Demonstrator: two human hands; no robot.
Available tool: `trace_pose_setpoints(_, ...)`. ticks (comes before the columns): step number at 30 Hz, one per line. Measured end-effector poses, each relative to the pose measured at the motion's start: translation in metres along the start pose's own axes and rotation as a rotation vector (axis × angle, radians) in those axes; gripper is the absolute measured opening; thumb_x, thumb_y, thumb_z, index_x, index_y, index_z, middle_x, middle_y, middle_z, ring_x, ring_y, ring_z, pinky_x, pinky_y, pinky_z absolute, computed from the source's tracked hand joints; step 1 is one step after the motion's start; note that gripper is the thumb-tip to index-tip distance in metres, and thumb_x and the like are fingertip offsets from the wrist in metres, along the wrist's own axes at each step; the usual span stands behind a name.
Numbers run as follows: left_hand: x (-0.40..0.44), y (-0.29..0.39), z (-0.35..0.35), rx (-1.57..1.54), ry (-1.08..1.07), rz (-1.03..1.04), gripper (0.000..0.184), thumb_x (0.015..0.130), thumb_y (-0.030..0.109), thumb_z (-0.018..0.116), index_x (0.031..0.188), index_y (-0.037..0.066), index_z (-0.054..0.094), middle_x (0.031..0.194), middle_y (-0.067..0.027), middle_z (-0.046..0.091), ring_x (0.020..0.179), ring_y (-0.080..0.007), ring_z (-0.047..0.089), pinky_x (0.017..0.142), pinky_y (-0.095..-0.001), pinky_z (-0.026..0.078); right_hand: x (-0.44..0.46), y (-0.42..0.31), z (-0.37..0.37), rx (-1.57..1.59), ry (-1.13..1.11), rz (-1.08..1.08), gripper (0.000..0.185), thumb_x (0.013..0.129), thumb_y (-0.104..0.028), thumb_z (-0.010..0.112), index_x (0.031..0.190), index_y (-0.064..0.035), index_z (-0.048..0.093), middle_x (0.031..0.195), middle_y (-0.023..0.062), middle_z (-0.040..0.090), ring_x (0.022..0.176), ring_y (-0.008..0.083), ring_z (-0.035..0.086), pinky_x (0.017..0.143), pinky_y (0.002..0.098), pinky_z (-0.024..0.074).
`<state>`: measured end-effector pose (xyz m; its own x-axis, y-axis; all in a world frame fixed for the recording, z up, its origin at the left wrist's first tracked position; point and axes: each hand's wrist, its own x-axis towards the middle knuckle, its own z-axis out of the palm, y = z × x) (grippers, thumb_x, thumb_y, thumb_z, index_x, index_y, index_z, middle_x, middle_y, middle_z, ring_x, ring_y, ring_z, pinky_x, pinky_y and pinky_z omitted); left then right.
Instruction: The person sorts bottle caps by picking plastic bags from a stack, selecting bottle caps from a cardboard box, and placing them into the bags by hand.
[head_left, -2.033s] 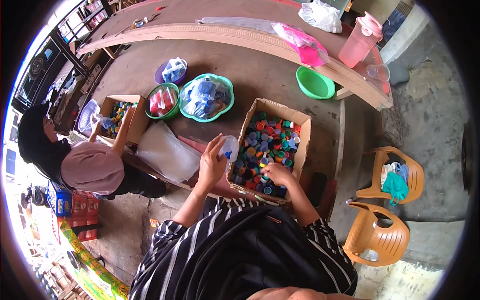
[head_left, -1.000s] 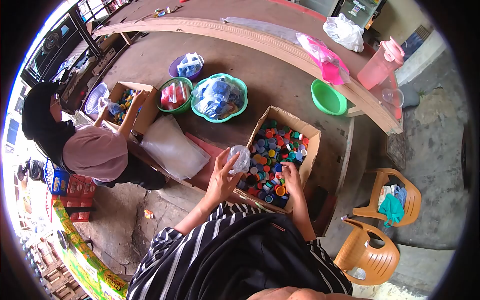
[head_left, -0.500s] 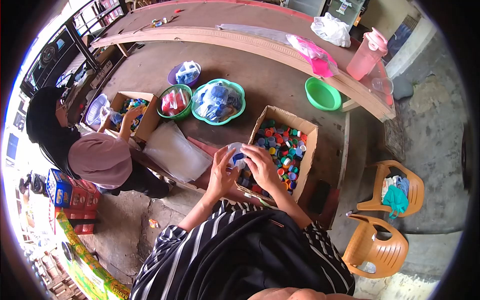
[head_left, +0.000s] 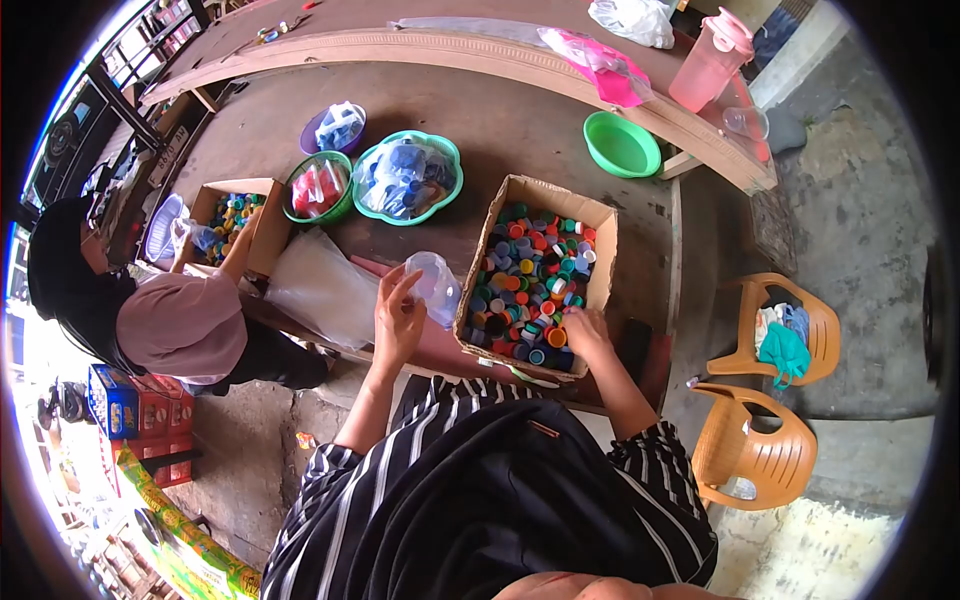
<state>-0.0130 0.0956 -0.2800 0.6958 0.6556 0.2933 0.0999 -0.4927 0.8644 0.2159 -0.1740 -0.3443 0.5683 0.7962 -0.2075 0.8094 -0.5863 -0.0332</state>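
Observation:
My left hand (head_left: pixel 400 318) holds a clear plastic bag (head_left: pixel 436 287) by its side, left of the cardboard box (head_left: pixel 485 235). Something bluish shows faintly at the bottom of the bag. Several bottle caps (head_left: pixel 527 265) in red, blue, green, white, orange and black fill much of the box. Over the box's right side, my right hand (head_left: pixel 590 335) reaches down to the caps with its fingers bent together. What its fingertips hold, if anything, is hidden. A stack of flat clear plastic bags (head_left: pixel 322 290) lies left of my left hand.
A co-worker (head_left: pixel 180 320) at the left handles caps in a smaller box (head_left: pixel 262 240). Bagged caps sit in a turquoise basin (head_left: pixel 457 180), a green basin (head_left: pixel 345 200) and a purple basin (head_left: pixel 312 140). Farther right are a green bowl (head_left: pixel 622 145) and orange chairs (head_left: pixel 760 450).
My hands have parted: the right moved from the bag to the caps at the box's right side, while the left kept the bag and shifted left. The camera view shifted too.

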Motion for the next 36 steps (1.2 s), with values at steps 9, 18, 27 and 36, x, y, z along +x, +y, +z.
trace_pose_setpoints(9, 0.008, 0.004, -0.002, -0.028, -0.021, 0.026, 0.045, 0.083, -0.004, 0.059, 0.126, 0.007, 0.063, 0.137, -0.0161, 0.049, 0.091, -0.0206, 0.065, 0.075, -0.0303, 0.055, 0.028, 0.014, 0.006, 0.503, 0.194, 0.063, 0.028, 0.081, -0.007, 0.072, 0.106, -0.0019, 0.062, 0.103, 0.0176, 0.062, 0.099, 0.0369, 0.062, 0.084, 0.0445, 0.0505)
trace_pose_setpoints(18, 0.012, 0.007, -0.003, -0.016, -0.045, -0.017, 0.044, 0.083, -0.005, 0.058, 0.125, 0.006, 0.063, 0.136, -0.017, 0.05, 0.085, -0.0193, 0.064, 0.074, -0.0305, 0.055, 0.036, 0.012, 0.001, 0.498, 0.187, 0.101, 0.014, 0.082, -0.003, 0.068, 0.095, -0.0054, 0.063, 0.106, 0.0177, 0.059, 0.094, 0.0364, 0.062, 0.079, 0.0439, 0.0498)
trace_pose_setpoints(27, 0.016, 0.004, 0.002, 0.004, -0.034, 0.019, 0.044, 0.083, -0.007, 0.056, 0.124, 0.006, 0.063, 0.135, -0.017, 0.05, 0.082, -0.019, 0.064, 0.074, -0.0303, 0.055, 0.055, 0.04, 0.111, 0.628, -0.16, 0.298, 0.029, 0.085, -0.006, 0.057, 0.114, 0.0004, 0.054, 0.105, 0.0241, 0.06, 0.101, 0.0419, 0.062, 0.083, 0.0462, 0.0489)
trace_pose_setpoints(36, 0.021, 0.002, 0.003, 0.0, -0.044, -0.018, 0.046, 0.083, -0.003, 0.058, 0.127, 0.007, 0.063, 0.138, -0.0153, 0.05, 0.085, -0.018, 0.064, 0.073, -0.0297, 0.054, 0.041, 0.022, 0.061, 0.425, -0.125, 0.03, 0.035, 0.071, 0.0, 0.076, 0.105, 0.0021, 0.066, 0.128, 0.027, 0.049, 0.113, 0.0414, 0.057, 0.094, 0.0426, 0.0495)
